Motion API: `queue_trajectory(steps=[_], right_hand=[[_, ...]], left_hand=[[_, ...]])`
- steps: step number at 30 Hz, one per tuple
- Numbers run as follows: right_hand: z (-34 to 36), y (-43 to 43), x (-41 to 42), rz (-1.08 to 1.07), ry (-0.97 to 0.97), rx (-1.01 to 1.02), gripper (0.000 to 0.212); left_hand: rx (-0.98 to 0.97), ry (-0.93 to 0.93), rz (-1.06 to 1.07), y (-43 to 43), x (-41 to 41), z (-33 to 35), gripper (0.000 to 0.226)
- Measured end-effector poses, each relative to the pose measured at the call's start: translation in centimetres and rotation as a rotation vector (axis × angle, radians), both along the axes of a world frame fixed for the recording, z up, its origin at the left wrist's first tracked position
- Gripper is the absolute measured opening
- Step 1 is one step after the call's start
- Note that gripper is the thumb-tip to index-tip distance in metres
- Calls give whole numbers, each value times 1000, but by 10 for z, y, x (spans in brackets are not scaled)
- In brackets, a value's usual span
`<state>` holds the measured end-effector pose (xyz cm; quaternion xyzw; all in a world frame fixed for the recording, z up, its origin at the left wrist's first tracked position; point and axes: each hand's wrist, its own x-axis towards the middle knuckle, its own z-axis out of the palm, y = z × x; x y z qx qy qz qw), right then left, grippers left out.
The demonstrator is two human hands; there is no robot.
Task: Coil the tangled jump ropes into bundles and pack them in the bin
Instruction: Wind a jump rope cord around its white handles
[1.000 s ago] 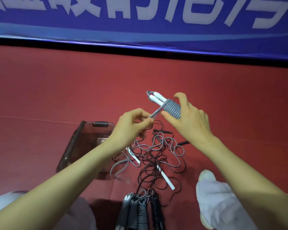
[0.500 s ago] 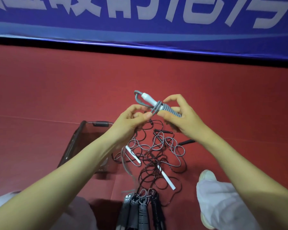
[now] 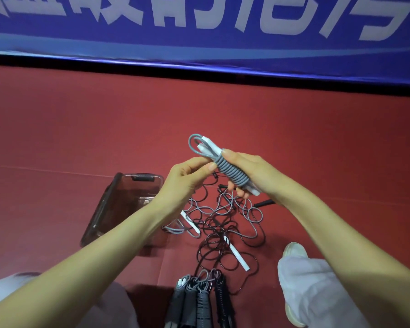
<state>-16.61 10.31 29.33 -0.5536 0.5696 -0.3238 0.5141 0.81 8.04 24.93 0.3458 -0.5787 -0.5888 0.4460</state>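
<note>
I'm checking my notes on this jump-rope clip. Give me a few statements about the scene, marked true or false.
1. The right hand grips a grey bundle wound round white handles. True.
2. That bundle lies inside the bin. False: it is held above the tangled ropes.
3. Tangled ropes lie on the red floor. True.
4. The finished bundles at the near edge sit in the bin. False: they lie on the floor outside the bin.
5. The left hand hangs idle. False: it pinches the bundle's rope.
</note>
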Motion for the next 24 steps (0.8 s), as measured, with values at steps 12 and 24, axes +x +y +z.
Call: queue_trajectory(steps=[12, 24], right_hand=[[0, -2, -3, -218, -258, -32, 47], [3, 19, -8, 354, -346, 370, 60]], left_hand=[[98, -96, -250, -4, -1, 14, 35], [215, -222, -118, -32, 28, -1, 25]])
